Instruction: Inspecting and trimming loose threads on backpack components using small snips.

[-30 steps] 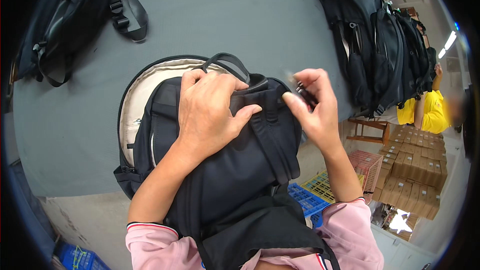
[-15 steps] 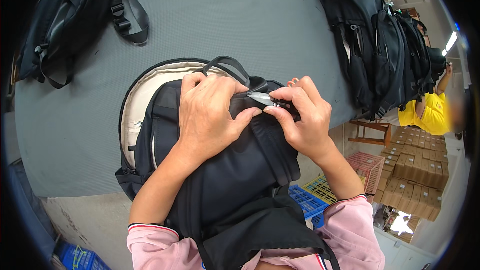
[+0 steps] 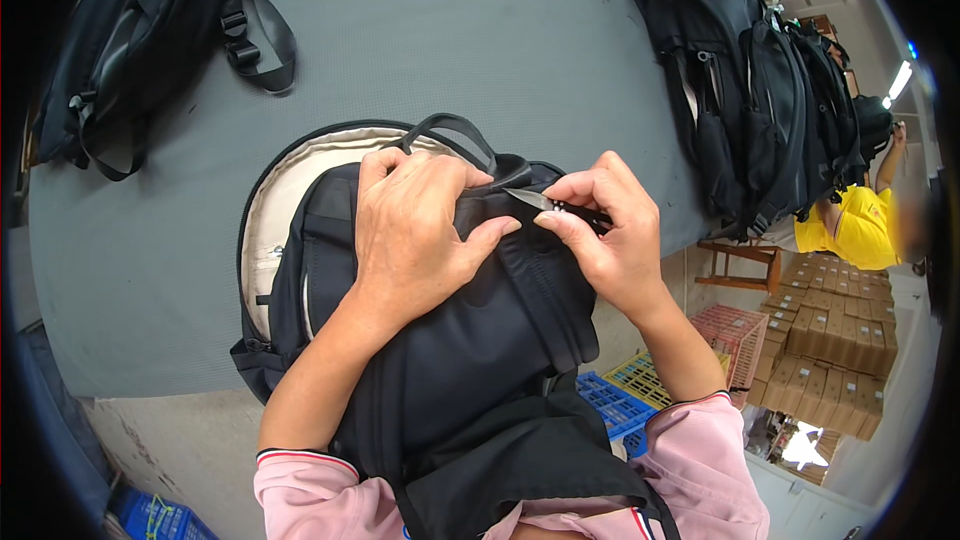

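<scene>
The left hand (image 3: 412, 225) grips the top of the dark bag (image 3: 460, 325); the right hand (image 3: 622, 240) pinches small snips (image 3: 532, 200) close by.

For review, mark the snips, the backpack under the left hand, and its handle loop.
Snips (image 3: 534, 201): head view, on the metal blade.
Backpack (image 3: 475, 310): head view, on its dark panel.
Handle loop (image 3: 458, 121): head view, top of arch.

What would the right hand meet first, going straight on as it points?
Likely the left hand, at its index fingertip; depth is unclear, so the snips may touch the backpack first.
</scene>
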`<state>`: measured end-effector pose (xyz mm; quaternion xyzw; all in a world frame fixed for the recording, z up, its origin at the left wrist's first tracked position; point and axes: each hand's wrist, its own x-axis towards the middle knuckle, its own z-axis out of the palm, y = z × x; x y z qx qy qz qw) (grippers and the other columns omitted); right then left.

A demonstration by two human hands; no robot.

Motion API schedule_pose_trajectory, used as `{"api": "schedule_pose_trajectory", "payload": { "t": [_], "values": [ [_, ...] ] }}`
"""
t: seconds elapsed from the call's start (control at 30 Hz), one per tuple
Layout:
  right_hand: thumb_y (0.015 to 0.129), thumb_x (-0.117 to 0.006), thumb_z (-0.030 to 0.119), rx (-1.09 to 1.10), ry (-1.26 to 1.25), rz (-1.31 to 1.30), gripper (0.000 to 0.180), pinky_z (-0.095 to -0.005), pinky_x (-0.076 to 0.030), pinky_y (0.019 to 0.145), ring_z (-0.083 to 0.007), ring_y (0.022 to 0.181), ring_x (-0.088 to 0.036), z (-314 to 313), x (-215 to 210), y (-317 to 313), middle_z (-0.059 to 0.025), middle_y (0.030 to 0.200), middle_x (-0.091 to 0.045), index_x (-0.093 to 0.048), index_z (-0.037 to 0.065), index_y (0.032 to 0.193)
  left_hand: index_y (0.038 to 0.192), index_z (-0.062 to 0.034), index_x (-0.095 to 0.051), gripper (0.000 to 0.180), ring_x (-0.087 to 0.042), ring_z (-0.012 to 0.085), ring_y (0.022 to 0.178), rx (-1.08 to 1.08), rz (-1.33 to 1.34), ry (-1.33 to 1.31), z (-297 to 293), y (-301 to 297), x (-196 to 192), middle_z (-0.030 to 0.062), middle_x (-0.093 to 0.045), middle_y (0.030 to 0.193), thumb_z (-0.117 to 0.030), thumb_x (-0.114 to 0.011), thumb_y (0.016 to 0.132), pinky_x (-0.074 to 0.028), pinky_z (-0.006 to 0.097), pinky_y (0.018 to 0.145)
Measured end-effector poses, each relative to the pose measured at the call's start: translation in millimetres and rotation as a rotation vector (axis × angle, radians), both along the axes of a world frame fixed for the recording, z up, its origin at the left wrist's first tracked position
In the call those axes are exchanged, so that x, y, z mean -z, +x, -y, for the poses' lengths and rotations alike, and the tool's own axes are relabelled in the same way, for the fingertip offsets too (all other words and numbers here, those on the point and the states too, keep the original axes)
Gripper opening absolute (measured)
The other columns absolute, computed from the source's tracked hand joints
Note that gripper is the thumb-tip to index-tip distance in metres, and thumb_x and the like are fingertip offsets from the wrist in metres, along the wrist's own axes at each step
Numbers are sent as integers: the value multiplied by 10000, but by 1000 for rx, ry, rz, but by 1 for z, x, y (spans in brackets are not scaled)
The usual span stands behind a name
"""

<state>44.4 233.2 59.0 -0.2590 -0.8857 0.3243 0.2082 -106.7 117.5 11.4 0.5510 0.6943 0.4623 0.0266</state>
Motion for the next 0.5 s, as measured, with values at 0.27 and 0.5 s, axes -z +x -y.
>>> {"api": "schedule_pose_trajectory", "payload": {
  "t": [0.27, 0.5],
  "values": [
    [675, -726, 18, -2, 1, -5, 246, -288, -436, 564, -156, 653, -537, -1, -10, -14, -61, 761, -498, -649, 39, 908, 849, -70, -611, 355, -580, 212, 728, -12, 3, 17, -1, 0, 2, 37, -602, 737, -232, -811, 605, -356, 360, 799],
    [721, -659, -5, 1, 106, -1, 107, -328, -439, 572, -240, 643, -550, -26, 13, -38, -95, 753, -511, -613, 26, 813, 845, -64, -609, 380, -579, 216, 725, -10, -14, 10, -4, -2, 4, 43, -597, 736, -312, -796, 627, -356, 361, 805]
  ]
}}
